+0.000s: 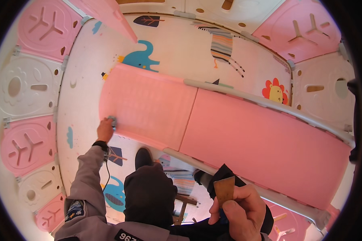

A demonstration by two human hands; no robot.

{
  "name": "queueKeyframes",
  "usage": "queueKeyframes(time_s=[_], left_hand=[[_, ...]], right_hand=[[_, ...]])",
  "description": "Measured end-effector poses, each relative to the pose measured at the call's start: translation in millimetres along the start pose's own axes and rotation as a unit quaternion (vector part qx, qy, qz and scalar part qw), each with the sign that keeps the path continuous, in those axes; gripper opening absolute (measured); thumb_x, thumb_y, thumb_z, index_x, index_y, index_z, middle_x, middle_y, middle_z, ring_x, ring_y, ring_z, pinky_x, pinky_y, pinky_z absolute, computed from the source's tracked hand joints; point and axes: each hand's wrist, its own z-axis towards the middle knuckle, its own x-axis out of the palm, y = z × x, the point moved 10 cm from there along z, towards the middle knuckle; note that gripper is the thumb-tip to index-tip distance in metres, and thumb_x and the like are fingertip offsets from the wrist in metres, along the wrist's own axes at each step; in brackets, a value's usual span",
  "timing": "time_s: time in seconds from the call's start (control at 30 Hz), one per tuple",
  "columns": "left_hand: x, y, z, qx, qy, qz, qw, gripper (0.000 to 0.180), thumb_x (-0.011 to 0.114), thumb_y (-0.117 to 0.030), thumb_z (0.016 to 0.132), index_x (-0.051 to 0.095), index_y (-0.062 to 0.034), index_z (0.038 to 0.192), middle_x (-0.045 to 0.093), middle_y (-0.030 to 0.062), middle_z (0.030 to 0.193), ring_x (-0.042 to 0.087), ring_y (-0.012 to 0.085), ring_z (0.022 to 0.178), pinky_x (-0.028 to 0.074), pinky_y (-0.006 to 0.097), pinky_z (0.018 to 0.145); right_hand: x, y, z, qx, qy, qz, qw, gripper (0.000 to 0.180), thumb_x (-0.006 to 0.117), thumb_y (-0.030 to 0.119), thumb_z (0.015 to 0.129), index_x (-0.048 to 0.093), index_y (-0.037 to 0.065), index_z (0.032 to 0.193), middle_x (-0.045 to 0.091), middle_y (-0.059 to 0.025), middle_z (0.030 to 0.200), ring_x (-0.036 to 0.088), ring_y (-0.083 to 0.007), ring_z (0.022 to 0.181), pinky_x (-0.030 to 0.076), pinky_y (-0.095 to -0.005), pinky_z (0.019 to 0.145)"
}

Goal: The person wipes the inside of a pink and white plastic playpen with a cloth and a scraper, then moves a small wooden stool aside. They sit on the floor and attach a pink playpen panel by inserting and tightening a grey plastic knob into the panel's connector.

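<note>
Printed mat (173, 44), panel fence (40, 129), pink slide (249, 144) lying across.
Fence, pink and white, curves round the mat's edge. Slide runs from 9 to 4 o'clock, seam near centre, grey rail (245, 98) along its far side. My dark-trousered leg (149, 197) bulks at 7 o'clock, hiding mat between my arms; shoe (143, 158) just short of the slide's near edge. Brown wooden frame (187, 199) at 6, partly hidden. My right hand (241, 211), 5 o'clock, pinches a flat brown piece (224, 190) between thumb and fingers, held up, blocking my view of the slide's near side. My left hand (105, 129), 9 o'clock, at the slide's near corner, fingers closed on a small grey-blue item (114, 120); mostly covered, kind unclear.
</note>
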Motion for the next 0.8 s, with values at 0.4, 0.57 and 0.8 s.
queueKeyframes(time_s=[0.4,0.57,0.8], left_hand=[[-3.9,-73.3,-85.1,0.053,-0.009,-0.321,0.945,0.034,0.056,-0.002,0.085,0.067,-0.0090,0.116,0.066,0.0169,0.106,0.064,0.0415,0.101,0.052,0.048,0.086],[-22.0,-80.0,-112.3,-0.002,0.038,-0.363,0.931,0.032,0.051,-0.006,0.087,0.067,-0.0077,0.115,0.070,0.0202,0.100,0.067,0.0424,0.097,0.053,0.046,0.085],[-127.6,-81.9,-140.1,-0.071,-0.028,-0.528,0.846,0.036,0.042,-0.002,0.090,0.064,-0.0025,0.119,0.063,0.0094,0.090,0.061,0.0188,0.061,0.056,0.033,0.056]], right_hand=[[16.4,13.4,8.7,-0.022,-0.026,-0.052,0.998,0.025,0.054,0.015,0.107,0.058,0.000,0.126,0.067,-0.0091,0.093,0.060,-0.0119,0.070,0.045,-0.0230,0.061],[26.5,18.6,14.7,-0.050,0.029,-0.009,0.998,0.034,0.054,0.011,0.106,0.047,-0.003,0.136,0.068,-0.0147,0.099,0.065,-0.0131,0.072,0.051,-0.0251,0.064],[42.7,27.2,10.2,-0.094,0.041,-0.043,0.994,0.036,0.051,0.011,0.107,0.047,0.001,0.142,0.065,-0.0097,0.096,0.058,-0.0093,0.075,0.046,-0.0235,0.060]])
